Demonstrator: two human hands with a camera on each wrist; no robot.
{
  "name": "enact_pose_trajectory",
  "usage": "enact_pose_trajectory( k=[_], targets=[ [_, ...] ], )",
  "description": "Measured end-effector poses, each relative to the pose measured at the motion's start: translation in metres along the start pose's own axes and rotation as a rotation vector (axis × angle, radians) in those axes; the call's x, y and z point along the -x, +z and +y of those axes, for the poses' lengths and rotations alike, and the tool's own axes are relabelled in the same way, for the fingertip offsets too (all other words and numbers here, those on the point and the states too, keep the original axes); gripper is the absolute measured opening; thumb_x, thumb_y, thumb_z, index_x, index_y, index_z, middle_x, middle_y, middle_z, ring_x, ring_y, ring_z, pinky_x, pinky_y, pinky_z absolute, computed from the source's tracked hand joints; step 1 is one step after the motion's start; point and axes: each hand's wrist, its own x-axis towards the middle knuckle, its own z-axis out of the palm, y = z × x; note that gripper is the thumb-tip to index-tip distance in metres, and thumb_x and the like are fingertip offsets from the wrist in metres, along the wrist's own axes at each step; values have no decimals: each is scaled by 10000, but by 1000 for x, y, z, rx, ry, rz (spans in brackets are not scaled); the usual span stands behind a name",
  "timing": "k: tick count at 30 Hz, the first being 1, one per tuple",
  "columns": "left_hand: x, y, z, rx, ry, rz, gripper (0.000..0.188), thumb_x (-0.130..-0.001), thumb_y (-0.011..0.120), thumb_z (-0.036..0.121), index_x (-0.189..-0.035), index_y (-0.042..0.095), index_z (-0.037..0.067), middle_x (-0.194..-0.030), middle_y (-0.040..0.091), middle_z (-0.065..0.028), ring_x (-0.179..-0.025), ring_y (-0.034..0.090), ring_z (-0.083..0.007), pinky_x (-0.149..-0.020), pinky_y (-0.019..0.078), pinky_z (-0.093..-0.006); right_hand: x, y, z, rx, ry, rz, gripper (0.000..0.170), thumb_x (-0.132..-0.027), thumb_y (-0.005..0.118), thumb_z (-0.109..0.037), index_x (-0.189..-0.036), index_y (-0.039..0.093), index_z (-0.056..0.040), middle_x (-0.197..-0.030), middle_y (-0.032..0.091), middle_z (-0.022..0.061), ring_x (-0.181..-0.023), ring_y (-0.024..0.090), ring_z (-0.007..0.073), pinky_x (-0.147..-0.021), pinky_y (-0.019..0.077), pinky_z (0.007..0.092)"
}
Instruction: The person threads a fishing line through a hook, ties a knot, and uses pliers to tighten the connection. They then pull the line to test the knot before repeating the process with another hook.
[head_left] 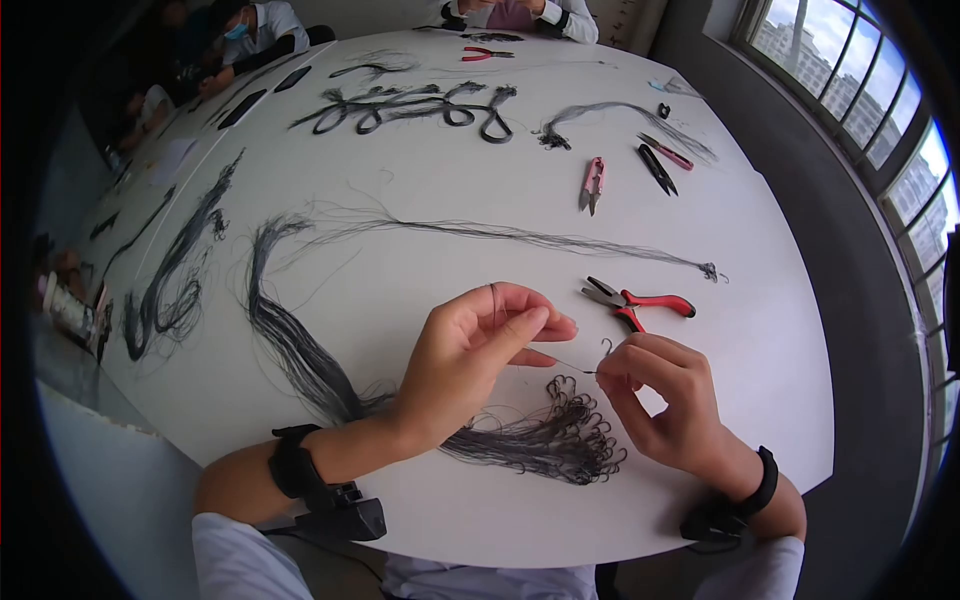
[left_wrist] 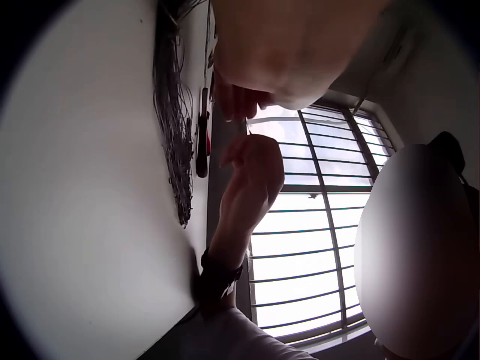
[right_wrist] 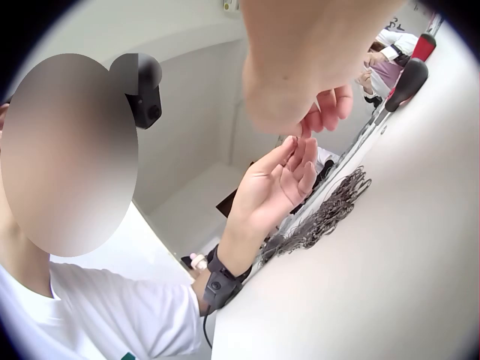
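Over the near part of the table, my left hand point(head_left: 465, 355) pinches a thin fishing line point(head_left: 565, 362) between thumb and fingers, and a strand loops round one finger. The line runs taut to my right hand point(head_left: 665, 395), whose thumb and index finger pinch a small fish hook point(head_left: 606, 346); its bend sticks up above the fingertips. Below both hands lies a fanned bunch of snelled fish hooks point(head_left: 585, 440), its dark lines point(head_left: 300, 350) trailing left under my left forearm. In the right wrist view the left hand point(right_wrist: 274, 184) faces the right fingertips.
Red-handled pliers point(head_left: 660, 302) lie just beyond my right hand. Farther off are pink thread snips point(head_left: 594, 180), black snips point(head_left: 657, 170) and a strand of lines point(head_left: 520, 236). Looped dark bundles point(head_left: 420, 108) lie toward the back. Other people sit at the far side.
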Motion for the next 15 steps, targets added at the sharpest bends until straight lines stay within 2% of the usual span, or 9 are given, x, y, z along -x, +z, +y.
enact_pose_trajectory(
  k=[3,4,5,7,11,13,14,15],
  targets=[
    [-15,-21,12,241,-85,112,274,-979,380,241,-1018,517,7,-1011,606,-137,-1018,602,-266,-839,513,-371,-3,-3,7,10,66,8,96,-709,586,68,-736,548,-15,-655,545,53,-559,515,159,-504,410,266],
    [-20,-32,13,216,-123,134,309,-977,373,287,-1026,514,17,-994,603,-123,-1020,600,-279,-849,509,-390,-5,-6,12,19,109,32,92,-717,578,69,-736,547,-15,-650,543,53,-557,510,157,-505,407,260],
    [-23,-37,17,208,-149,218,287,-972,381,270,-1037,509,21,-1043,605,-131,-1039,592,-274,-858,505,-382,-6,-10,19,-10,168,27,63,-750,556,53,-744,562,-10,-661,566,51,-567,513,141,-506,398,247],
    [-31,-48,21,283,-124,308,264,-972,365,233,-1053,504,23,-1122,591,-135,-1058,582,-269,-885,496,-372,-8,-18,34,-76,276,75,54,-780,540,27,-756,581,0,-676,598,46,-593,528,118,-511,397,236],
    [-49,-78,15,376,-68,379,261,-971,341,196,-1102,467,9,-1229,532,-152,-1120,541,-268,-938,467,-366,-11,-43,73,-45,484,109,105,-817,567,-76,-780,615,9,-680,617,40,-624,552,97,-555,423,232],
    [-55,-90,12,481,46,502,290,-972,324,174,-1180,406,-11,-1288,472,-158,-1185,482,-272,-989,428,-361,-11,-54,94,-47,552,120,129,-823,576,-101,-767,624,5,-676,618,35,-624,549,96,-573,428,232],
    [-55,-92,12,511,84,523,385,-969,325,167,-1302,280,-20,-1349,390,-170,-1239,416,-299,-1038,371,-384,-11,-58,100,0,568,128,143,-824,579,-112,-763,627,9,-673,619,37,-623,545,95,-573,425,233],
    [-56,-95,12,511,85,526,385,-969,325,167,-1302,280,-20,-1349,390,-170,-1239,416,-299,-1038,371,-384,-10,-62,105,49,581,136,157,-825,582,-123,-759,630,12,-669,620,39,-621,540,95,-573,423,234]
  ],
)
